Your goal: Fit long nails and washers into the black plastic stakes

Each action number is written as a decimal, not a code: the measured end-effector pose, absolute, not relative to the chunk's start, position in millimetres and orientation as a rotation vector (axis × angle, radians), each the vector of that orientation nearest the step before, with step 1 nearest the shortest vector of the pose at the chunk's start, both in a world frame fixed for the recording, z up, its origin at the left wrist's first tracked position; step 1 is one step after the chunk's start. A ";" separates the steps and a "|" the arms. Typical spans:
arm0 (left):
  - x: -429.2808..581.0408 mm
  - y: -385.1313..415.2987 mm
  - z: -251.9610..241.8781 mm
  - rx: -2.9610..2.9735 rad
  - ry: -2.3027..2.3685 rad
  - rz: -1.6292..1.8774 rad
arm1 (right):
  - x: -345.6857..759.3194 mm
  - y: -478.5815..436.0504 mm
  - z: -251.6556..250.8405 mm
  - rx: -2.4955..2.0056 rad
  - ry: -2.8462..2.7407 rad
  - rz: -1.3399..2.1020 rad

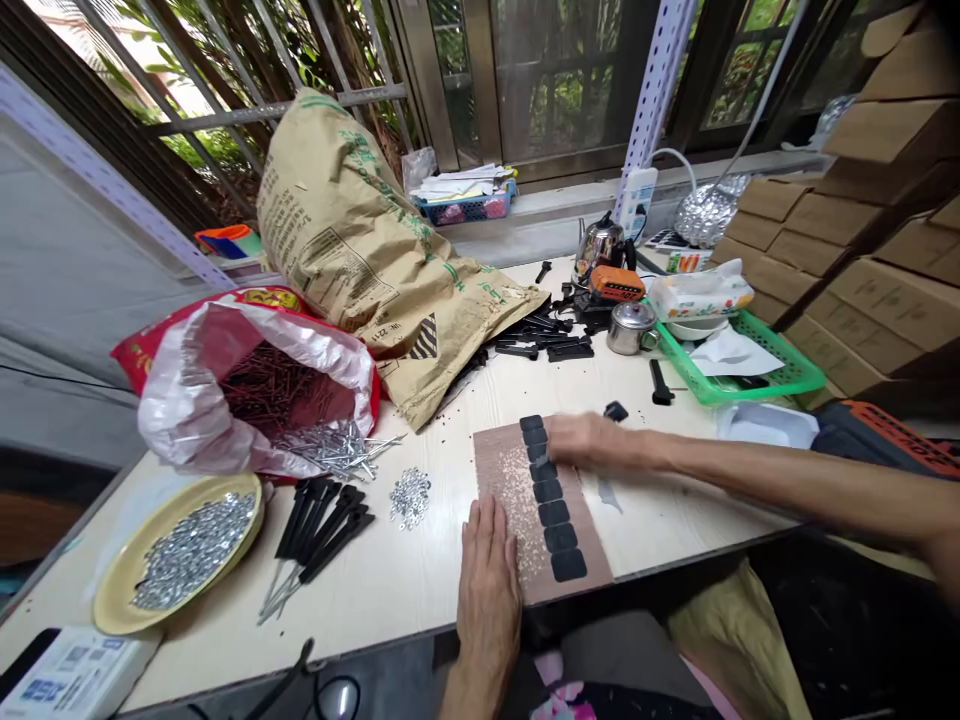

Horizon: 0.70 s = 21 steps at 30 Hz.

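Observation:
A brown board (491, 450) lies at the table's front edge, with a column of black rounded-square pads (555, 513) along it and pale crumbs scattered to their left. My left hand (489, 570) rests flat on the board's left edge, fingers stretched out and holding nothing. Over the upper pads is my right hand (589, 440), smeared by motion, so its fingers and anything in them cannot be made out. Just beyond it shows a small black piece (616, 411). Left of the board lie a pile of small metal nuts (410, 498) and several black-headed screws (322, 525).
A yellow bowl (112, 590) holds metal nuts. Behind it, an open red bag (360, 370) contains screws. A large paper sack (337, 250) leans at the back, near black parts (536, 335). Right stand a metal cup (630, 328), green basket (802, 378) and stacked cartons (885, 310).

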<state>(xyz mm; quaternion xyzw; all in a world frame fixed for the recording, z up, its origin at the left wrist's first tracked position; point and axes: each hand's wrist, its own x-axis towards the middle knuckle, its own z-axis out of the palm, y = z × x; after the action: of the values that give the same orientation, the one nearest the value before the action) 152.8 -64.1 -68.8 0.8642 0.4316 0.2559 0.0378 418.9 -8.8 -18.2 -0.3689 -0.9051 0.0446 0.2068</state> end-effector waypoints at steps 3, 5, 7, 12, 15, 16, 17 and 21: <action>152.6 -63.8 -69.8 2.646 1.318 0.800 | 416.9 -13.3 -24.9 -1.075 -2.522 0.079; 152.6 -63.6 -70.9 2.639 1.320 0.804 | 412.6 -18.9 -30.0 -1.019 -2.562 0.060; 152.7 -63.3 -72.2 2.634 1.326 0.806 | 407.7 -24.7 -34.0 -1.028 -2.559 0.053; 153.5 -62.8 -73.0 2.619 1.347 0.801 | 404.0 -34.3 -28.1 -1.103 -2.463 0.214; 154.4 -63.5 -70.6 2.625 1.347 0.791 | 413.8 -43.3 -8.0 -1.172 -2.423 0.384; 154.7 -64.0 -69.6 2.627 1.345 0.789 | 419.0 -48.7 0.9 -1.209 -2.412 0.418; 155.0 -64.6 -68.6 2.629 1.343 0.787 | 424.7 -56.1 10.0 -1.248 -2.403 0.440; 155.1 -68.5 -65.3 2.621 1.370 0.765 | 450.8 -113.0 30.7 -1.409 -2.469 0.445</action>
<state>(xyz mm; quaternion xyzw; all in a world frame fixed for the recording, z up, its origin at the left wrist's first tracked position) 155.1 -68.5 -65.3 0.8571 0.4481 0.2503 0.0434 450.8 -113.0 30.7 -0.4856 -0.8505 0.1532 0.1318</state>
